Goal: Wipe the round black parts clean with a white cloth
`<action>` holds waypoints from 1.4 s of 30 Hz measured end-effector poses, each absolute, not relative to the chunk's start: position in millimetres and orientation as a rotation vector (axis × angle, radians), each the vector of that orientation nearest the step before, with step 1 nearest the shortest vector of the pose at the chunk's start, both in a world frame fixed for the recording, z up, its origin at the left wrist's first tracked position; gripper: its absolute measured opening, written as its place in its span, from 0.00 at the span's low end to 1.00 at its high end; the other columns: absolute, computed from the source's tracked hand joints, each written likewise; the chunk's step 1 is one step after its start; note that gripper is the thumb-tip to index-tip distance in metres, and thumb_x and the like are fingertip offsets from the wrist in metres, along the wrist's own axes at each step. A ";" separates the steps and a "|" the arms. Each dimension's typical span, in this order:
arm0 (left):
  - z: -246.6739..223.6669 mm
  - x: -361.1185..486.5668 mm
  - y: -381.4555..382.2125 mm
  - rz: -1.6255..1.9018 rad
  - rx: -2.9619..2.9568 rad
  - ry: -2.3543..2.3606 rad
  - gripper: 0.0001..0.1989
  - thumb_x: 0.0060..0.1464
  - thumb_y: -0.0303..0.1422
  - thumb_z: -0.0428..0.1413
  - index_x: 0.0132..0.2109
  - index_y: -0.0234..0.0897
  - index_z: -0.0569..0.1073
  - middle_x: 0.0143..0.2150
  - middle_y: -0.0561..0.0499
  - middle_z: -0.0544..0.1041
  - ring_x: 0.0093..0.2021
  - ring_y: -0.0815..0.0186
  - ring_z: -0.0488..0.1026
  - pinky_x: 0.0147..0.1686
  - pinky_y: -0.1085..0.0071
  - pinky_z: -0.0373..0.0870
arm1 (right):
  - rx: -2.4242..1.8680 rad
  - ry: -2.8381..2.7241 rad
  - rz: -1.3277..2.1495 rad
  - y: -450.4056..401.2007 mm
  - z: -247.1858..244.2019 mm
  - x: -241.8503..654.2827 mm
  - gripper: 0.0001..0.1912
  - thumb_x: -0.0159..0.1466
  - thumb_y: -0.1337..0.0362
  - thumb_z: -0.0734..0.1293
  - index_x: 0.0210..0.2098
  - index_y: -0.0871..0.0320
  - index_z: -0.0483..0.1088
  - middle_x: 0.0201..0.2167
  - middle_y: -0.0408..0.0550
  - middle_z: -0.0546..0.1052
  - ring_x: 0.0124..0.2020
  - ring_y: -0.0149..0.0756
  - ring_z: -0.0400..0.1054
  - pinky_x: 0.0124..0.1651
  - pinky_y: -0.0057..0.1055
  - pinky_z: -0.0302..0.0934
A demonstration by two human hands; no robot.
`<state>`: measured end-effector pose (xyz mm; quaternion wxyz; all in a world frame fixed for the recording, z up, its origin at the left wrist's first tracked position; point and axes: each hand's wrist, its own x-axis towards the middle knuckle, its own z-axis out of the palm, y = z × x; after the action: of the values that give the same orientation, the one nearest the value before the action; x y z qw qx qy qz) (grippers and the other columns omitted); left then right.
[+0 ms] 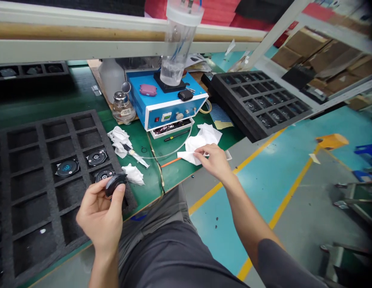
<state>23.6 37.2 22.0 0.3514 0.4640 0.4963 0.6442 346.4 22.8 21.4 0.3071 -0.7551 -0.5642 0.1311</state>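
My left hand (103,212) pinches a round black watch-like part (115,184) by its edge, above the near right corner of a black foam tray (58,179). Three similar round parts, among them one with a blue-ringed face (67,167), sit in tray compartments beside it. At the bench's front edge, my right hand (214,161) has its thumb and forefinger closed on the edge of a white wipe (192,156). Another crumpled white wipe (205,136) lies just behind it.
A blue control box (170,100) carries a clear cylinder (176,48). Nearby are a glass bottle (123,108), a syringe (138,157), crumpled wipes (134,174) and a pen (176,136). Stacked foam trays (248,116) stand at the right.
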 end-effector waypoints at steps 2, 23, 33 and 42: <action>22.4 20.9 37.7 1.652 1.237 1.233 0.15 0.49 0.27 0.69 0.45 0.38 0.80 0.39 0.51 0.80 0.39 0.69 0.78 0.45 0.73 0.76 | -2.013 -1.433 0.329 17.3 37.5 339.1 0.09 0.61 0.56 0.68 0.29 0.53 0.76 0.31 0.49 0.80 0.36 0.44 0.70 0.45 0.41 0.63; 35.3 3.1 42.4 1.526 1.102 1.280 0.12 0.48 0.32 0.68 0.41 0.35 0.81 0.38 0.46 0.83 0.39 0.63 0.81 0.42 0.69 0.79 | -1.462 -1.657 0.233 168.8 105.3 194.0 0.06 0.65 0.65 0.68 0.42 0.55 0.74 0.42 0.49 0.81 0.43 0.43 0.73 0.51 0.38 0.65; 27.5 -0.4 35.6 1.558 1.002 1.224 0.10 0.50 0.30 0.67 0.41 0.35 0.80 0.40 0.47 0.83 0.41 0.65 0.81 0.45 0.72 0.77 | -1.873 -1.976 -0.151 257.2 100.3 172.2 0.12 0.69 0.65 0.66 0.43 0.66 0.80 0.44 0.64 0.79 0.56 0.58 0.67 0.55 0.49 0.63; 25.1 0.3 33.9 1.593 1.075 1.222 0.08 0.51 0.28 0.66 0.41 0.36 0.81 0.39 0.49 0.81 0.40 0.68 0.79 0.44 0.75 0.76 | -1.803 -2.059 -0.130 260.6 88.1 184.0 0.14 0.65 0.70 0.64 0.44 0.66 0.81 0.42 0.65 0.81 0.50 0.57 0.70 0.54 0.51 0.63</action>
<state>0.3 33.9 25.1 0.4186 0.4288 0.4873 0.6352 184.0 260.6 88.1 0.1995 -0.6450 -0.7362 -0.0465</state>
